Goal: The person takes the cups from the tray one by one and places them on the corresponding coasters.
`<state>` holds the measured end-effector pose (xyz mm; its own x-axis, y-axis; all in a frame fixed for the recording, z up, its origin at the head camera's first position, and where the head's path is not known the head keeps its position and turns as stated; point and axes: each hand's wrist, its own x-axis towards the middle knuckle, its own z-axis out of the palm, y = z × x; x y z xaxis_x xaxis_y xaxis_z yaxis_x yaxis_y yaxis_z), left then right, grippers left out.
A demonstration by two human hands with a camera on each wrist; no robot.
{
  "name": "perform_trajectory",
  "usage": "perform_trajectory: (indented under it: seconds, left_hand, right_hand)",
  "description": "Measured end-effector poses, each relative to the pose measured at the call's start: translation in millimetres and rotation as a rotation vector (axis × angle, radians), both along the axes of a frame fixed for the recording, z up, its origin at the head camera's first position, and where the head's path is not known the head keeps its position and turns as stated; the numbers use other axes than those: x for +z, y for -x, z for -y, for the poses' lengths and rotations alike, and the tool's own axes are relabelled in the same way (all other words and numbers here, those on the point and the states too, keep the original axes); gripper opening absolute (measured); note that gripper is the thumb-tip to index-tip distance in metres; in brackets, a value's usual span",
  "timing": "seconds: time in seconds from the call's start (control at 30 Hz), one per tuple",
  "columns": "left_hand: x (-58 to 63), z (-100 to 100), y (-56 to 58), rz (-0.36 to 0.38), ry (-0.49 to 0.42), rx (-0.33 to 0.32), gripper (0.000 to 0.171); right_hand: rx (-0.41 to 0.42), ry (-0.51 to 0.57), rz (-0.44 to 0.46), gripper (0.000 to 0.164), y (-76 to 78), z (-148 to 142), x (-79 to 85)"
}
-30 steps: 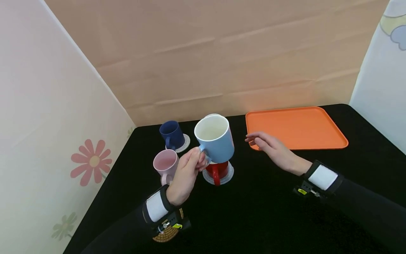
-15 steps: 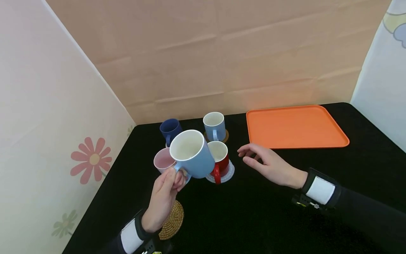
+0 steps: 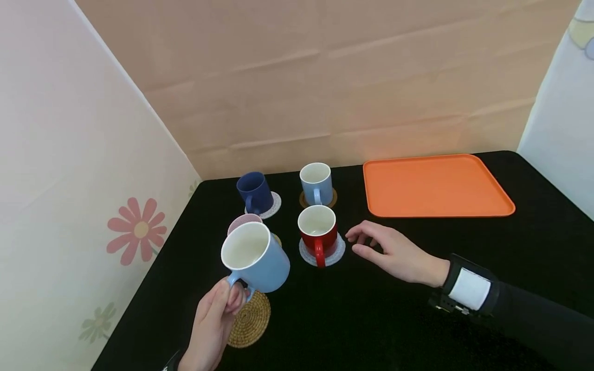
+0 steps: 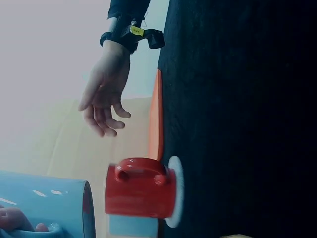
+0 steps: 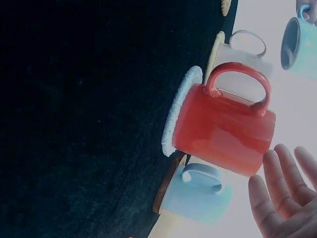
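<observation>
By its handle my left hand [image 3: 215, 319] holds a light blue mug [image 3: 260, 260] in the air, tilted, its cream inside facing up. Under it lies a round woven coaster [image 3: 250, 322], partly covered from view. The held mug hides most of a pink mug [image 3: 244, 220] behind it. My right hand [image 3: 394, 252] hovers with loosely bent fingers to the right of a red mug [image 3: 320, 234], not touching it. That red mug stands on a pale lacy coaster [image 3: 340, 251]. In the right wrist view the hand [image 5: 290, 203] is empty.
Farther back, a dark blue mug [image 3: 255, 191] stands on a white lacy coaster [image 3: 276, 203], and another light blue mug [image 3: 316, 180] on a brown coaster [image 3: 334, 198]. An orange tray [image 3: 438, 188] lies at the back right of the black table [image 3: 394, 319].
My left hand has carried the light blue mug left and toward me, uncovering the red mug and the rear light blue mug. My right hand has drawn back from the tray's edge.
</observation>
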<state>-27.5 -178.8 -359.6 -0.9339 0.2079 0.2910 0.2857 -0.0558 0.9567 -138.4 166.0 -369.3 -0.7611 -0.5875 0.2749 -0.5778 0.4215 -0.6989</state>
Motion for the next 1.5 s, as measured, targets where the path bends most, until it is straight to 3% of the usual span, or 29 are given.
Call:
perform_trajectory:
  seconds: [0.1,0.33,0.57,0.7,0.87,1.13,1.33,1.5]
  left_hand:
    - [-8.0,5,-6.8,0.009,-0.012,0.005,0.034]
    - [-31.2,17,-15.4,-0.133,-0.115,-0.046,0.031]
    - [-41.7,24,-23.6,-0.128,-0.086,0.074,0.031]
    - [-48.0,27,-25.2,-0.135,-0.095,0.111,0.03]
    - [-61.5,31,-27.1,-0.15,-0.155,0.131,0.031]
    - [-82.6,36,-28.0,-0.201,-0.206,0.107,0.031]
    - [-89.4,35,-27.9,-0.222,-0.219,0.102,0.031]
    - [-90.5,32,-31.5,-0.175,-0.163,0.146,0.031]
  right_hand:
    - [0.002,-0.01,0.001,0.021,-1.2,-1,-1.3]
    - [-0.005,-0.045,0.022,0.02,-1.2,-4,-7.0]
    - [-0.01,-0.121,0.025,0.024,-1.8,-7,-11.9]
    - [-0.003,-0.164,0.03,0.027,-2.7,-9,-15.7]
    - [0.005,-0.202,0.035,0.027,-1.8,-9,-20.0]
    - [-0.02,-0.212,0.038,0.027,-1.5,-10,-17.5]
    - [-0.026,-0.213,0.055,0.028,-2.5,-12,-19.2]
    - [-0.031,-0.212,0.055,0.027,-3.1,-13,-20.8]
